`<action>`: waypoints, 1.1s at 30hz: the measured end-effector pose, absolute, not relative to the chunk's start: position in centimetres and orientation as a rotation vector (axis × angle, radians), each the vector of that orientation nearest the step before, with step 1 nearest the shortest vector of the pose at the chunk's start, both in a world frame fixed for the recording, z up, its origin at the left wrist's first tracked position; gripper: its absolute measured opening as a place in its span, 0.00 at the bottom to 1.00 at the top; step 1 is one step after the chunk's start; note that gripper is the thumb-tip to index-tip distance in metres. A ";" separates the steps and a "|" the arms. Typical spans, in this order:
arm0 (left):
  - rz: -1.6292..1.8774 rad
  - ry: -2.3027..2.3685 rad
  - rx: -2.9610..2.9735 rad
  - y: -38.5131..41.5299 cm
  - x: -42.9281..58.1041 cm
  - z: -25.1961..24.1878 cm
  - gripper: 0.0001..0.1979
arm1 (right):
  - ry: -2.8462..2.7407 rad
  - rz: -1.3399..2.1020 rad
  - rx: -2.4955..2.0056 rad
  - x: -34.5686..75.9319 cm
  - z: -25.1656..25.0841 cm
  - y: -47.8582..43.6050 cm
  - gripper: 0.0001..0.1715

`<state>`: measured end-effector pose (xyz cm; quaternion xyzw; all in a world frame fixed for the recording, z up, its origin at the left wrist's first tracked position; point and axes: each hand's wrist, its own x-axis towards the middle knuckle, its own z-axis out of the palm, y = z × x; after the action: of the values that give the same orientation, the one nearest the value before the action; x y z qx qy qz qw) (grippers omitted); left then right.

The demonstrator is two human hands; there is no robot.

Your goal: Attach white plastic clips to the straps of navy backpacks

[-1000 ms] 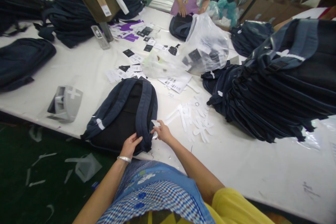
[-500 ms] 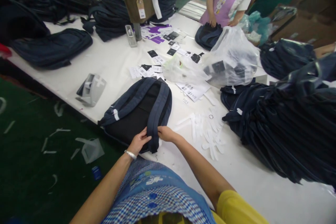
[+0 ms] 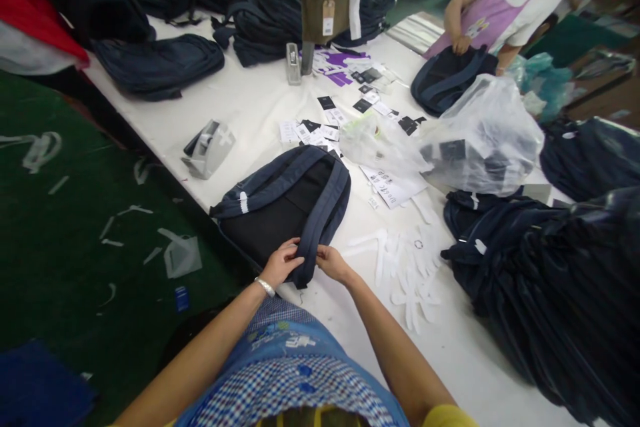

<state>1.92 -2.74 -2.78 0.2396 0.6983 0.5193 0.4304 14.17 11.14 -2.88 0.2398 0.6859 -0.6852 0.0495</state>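
Observation:
A navy backpack [image 3: 265,233] lies on the white table with its black back panel and two shoulder straps facing up. My left hand [image 3: 281,265] is closed on the inner edge of the nearer shoulder strap [image 3: 325,203], close to its lower end. From the other side, my right hand [image 3: 332,262] pinches the outer edge of that same strap. White wrapping shows on the farther strap [image 3: 243,202]. Whatever lies between my fingers under the strap is hidden.
Piled navy backpacks [image 3: 545,293] stand at the right. White paper strips [image 3: 407,273], a clear plastic bag [image 3: 485,140], loose tags [image 3: 320,130] and a clear holder [image 3: 210,150] lie on the table. Across it, a co-worker's hand [image 3: 461,45] touches another backpack [image 3: 443,83].
The camera view has swung left, so the table's things appear farther right. Both my hands stay on the same strap. The co-worker's backpack looks more raised.

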 end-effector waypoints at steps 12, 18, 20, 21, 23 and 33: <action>1.021 2.175 0.617 -3.3 1.9 -0.3 0.50 | 1.921 -2.087 0.705 14.4 -2.3 11.8 0.15; 0.950 2.115 0.747 -3.2 1.5 -1.3 0.13 | 2.332 -1.690 0.808 14.6 -1.2 11.1 0.11; 0.943 2.163 0.768 -3.2 1.8 -1.6 0.12 | 2.575 -1.344 0.911 15.1 -0.7 10.9 0.08; 0.935 2.180 0.775 -3.3 1.9 -1.7 0.12 | 2.650 -1.210 0.952 15.5 -0.4 10.8 0.07; 0.923 2.175 0.777 -3.2 2.1 -2.0 0.12 | 2.686 -1.155 1.000 16.1 -0.1 10.8 0.05; 1.085 2.157 0.616 -3.4 2.3 -2.6 0.21 | 1.946 -2.192 0.739 17.0 -0.3 10.9 0.20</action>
<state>2.34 -3.44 -2.56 0.2344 0.8204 0.4125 0.3191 17.05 10.94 -0.32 0.2441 0.6426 -0.7239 0.0592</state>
